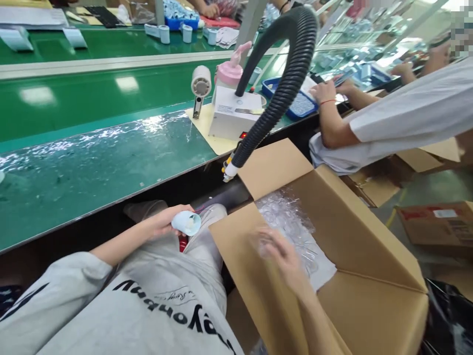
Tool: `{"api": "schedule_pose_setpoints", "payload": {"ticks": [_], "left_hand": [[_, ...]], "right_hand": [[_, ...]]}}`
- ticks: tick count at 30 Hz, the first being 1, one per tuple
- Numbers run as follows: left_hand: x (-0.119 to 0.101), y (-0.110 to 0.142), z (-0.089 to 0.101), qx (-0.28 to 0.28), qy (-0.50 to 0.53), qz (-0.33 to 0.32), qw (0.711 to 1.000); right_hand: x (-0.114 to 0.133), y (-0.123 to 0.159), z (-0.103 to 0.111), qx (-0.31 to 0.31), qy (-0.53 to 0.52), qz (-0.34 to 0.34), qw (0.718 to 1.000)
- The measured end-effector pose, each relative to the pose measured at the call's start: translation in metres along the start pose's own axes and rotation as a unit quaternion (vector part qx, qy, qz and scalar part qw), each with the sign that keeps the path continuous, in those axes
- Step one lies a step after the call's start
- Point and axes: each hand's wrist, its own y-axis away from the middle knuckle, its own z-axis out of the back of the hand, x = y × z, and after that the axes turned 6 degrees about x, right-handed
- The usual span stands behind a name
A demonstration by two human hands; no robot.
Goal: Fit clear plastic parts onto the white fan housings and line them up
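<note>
My left hand [166, 223] rests in my lap, closed around a small pale blue cup-shaped part [186, 223]. Over the open cardboard box [369, 291] to my right is my right hand [281, 254], smeared by motion. Its fingers seem to hold a clear plastic piece [264, 246], though the blur hides the grip. Inside the box lies a heap of clear plastic pieces [291, 222] in a bag.
A green conveyor table [92, 162] runs ahead. On it stand a white box unit [234, 113], a pink pump bottle [229, 71] and a black corrugated hose [288, 79]. A co-worker [399, 118] leans at the right over a blue tray [295, 103]. More cartons [436, 222] sit on the floor.
</note>
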Motion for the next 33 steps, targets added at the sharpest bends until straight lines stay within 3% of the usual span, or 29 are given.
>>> {"api": "schedule_pose_setpoints", "payload": {"ticks": [2,4,6,8,10,12,14,19,22,26,30,33], "left_hand": [[-0.008,0.006,-0.001,0.027,-0.099,0.004,0.995],[-0.016,0.016,-0.002,0.044,-0.185,-0.010,0.982],[-0.020,0.028,-0.003,0.046,-0.243,-0.036,0.968],[-0.021,0.040,-0.003,0.032,-0.315,-0.095,0.944],[-0.019,0.049,-0.002,0.011,-0.420,-0.185,0.888],[-0.015,0.054,0.000,-0.015,-0.501,-0.267,0.823],[-0.012,0.054,0.002,-0.030,-0.512,-0.310,0.801],[-0.012,0.042,0.009,0.016,-0.503,-0.336,0.796],[-0.012,0.034,0.012,0.049,-0.517,-0.335,0.786],[-0.010,0.032,0.012,0.096,-0.518,-0.303,0.794],[-0.006,0.036,0.002,0.133,-0.463,-0.280,0.831],[-0.002,0.041,-0.009,0.107,-0.383,-0.247,0.883]], "right_hand": [[0.024,0.002,-0.045,0.078,0.163,0.137,0.974],[0.041,-0.005,-0.080,0.091,0.311,0.248,0.913],[0.049,-0.019,-0.104,0.071,0.399,0.304,0.862],[0.051,-0.034,-0.118,0.068,0.421,0.319,0.846],[0.050,-0.045,-0.125,0.105,0.385,0.315,0.861],[0.050,-0.050,-0.128,0.164,0.299,0.294,0.893],[0.053,-0.050,-0.129,0.200,0.195,0.257,0.925],[0.065,-0.044,-0.125,0.124,0.058,0.177,0.975],[0.069,-0.041,-0.121,0.091,0.015,0.138,0.986],[0.073,-0.040,-0.113,0.095,-0.057,0.093,0.990],[0.076,-0.043,-0.103,0.116,-0.140,0.090,0.979],[0.077,-0.044,-0.095,0.167,-0.102,0.134,0.971]]}}
